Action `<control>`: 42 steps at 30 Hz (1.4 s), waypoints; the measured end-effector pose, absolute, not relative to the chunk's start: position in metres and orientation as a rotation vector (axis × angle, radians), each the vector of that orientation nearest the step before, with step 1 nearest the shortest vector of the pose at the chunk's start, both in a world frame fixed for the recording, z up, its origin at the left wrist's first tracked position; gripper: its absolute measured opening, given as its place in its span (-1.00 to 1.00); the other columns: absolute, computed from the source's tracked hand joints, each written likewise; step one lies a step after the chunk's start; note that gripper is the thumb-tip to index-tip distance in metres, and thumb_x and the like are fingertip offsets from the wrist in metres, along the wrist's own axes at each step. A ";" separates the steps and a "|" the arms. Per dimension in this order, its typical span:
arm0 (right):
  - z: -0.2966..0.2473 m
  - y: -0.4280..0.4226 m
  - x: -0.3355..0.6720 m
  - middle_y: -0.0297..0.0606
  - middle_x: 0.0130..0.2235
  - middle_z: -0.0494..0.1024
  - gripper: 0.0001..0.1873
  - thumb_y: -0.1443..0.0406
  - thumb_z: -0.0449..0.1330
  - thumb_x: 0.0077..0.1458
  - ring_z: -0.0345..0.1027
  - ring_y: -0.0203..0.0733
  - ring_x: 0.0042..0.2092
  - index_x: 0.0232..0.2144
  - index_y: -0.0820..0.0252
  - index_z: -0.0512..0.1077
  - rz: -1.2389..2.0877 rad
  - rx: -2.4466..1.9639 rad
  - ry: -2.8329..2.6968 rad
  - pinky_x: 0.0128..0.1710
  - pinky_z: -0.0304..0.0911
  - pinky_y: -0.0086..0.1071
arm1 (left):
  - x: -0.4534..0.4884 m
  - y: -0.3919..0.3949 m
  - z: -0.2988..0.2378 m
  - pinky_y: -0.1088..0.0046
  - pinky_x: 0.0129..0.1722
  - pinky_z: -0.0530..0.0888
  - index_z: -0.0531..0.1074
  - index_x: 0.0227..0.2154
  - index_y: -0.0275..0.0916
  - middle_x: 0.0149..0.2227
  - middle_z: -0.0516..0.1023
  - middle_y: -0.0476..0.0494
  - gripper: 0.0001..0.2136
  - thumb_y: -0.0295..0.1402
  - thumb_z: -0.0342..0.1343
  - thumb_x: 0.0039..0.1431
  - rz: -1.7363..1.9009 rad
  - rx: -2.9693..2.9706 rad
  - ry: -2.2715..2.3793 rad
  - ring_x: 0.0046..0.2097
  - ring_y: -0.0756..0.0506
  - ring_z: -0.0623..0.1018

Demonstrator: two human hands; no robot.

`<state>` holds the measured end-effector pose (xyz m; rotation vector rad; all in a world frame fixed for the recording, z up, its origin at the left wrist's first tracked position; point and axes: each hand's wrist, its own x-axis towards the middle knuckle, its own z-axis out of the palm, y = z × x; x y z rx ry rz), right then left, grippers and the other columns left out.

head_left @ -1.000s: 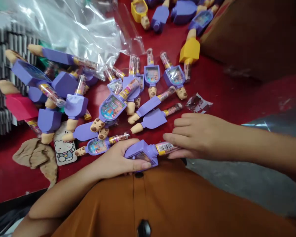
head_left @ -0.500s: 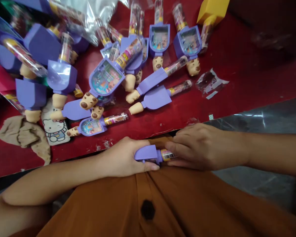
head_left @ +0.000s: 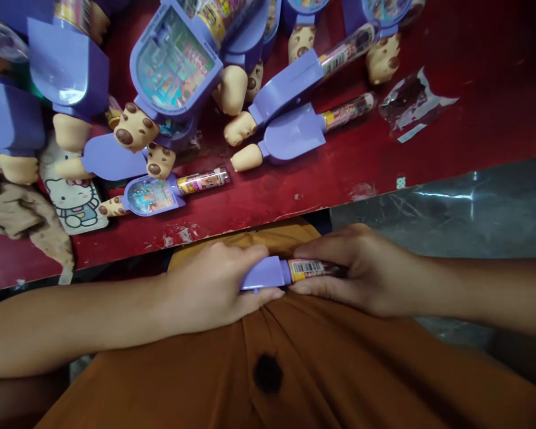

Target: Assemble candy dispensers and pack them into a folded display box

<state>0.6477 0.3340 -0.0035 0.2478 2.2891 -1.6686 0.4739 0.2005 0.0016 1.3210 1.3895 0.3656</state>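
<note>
I saw the left hand (head_left: 214, 286), fingers wrapped round a purple toy (head_left: 263, 274), and the right hand (head_left: 373, 274) gripping its tube (head_left: 308, 270), just off the near edge of the red table (head_left: 259, 202). More purple toys (head_left: 292, 134) lay on that table.

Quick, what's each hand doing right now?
Left hand: closed, holding the purple toy body.
Right hand: closed, holding the labelled tube attached to it.
</note>
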 end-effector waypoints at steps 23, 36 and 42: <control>-0.010 0.346 0.628 -0.41 -0.57 0.20 -0.52 -0.07 0.00 0.06 0.07 -0.42 -0.54 -0.53 0.25 0.25 -1.801 0.295 1.672 -0.57 -0.01 -0.51 | 0.463 0.211 0.019 0.52 -0.63 0.09 0.28 -0.40 -0.19 -0.56 0.41 0.06 -0.83 -0.20 -0.02 0.13 0.025 1.717 1.519 -0.58 0.00 0.40; -0.013 0.336 0.628 -0.40 -0.56 0.28 -0.60 0.05 0.03 0.11 0.12 -0.43 -0.53 -0.54 0.25 0.30 -1.846 0.366 1.899 -0.56 0.02 -0.53 | 0.465 0.204 0.011 0.49 -0.61 0.20 0.30 -0.36 -0.20 -0.54 0.45 0.02 -0.77 -0.15 -0.12 0.19 0.085 1.819 1.557 -0.56 -0.03 0.47; -0.002 0.354 0.622 -0.34 -0.51 0.37 -0.66 0.07 0.03 0.12 0.20 -0.36 -0.50 -0.42 0.23 0.37 -1.584 0.288 2.270 -0.53 0.05 -0.48 | 0.448 0.215 0.019 0.49 -0.58 0.27 0.29 -0.31 -0.20 -0.48 0.47 0.01 -0.78 -0.15 -0.05 0.15 0.033 1.812 1.578 -0.48 -0.08 0.50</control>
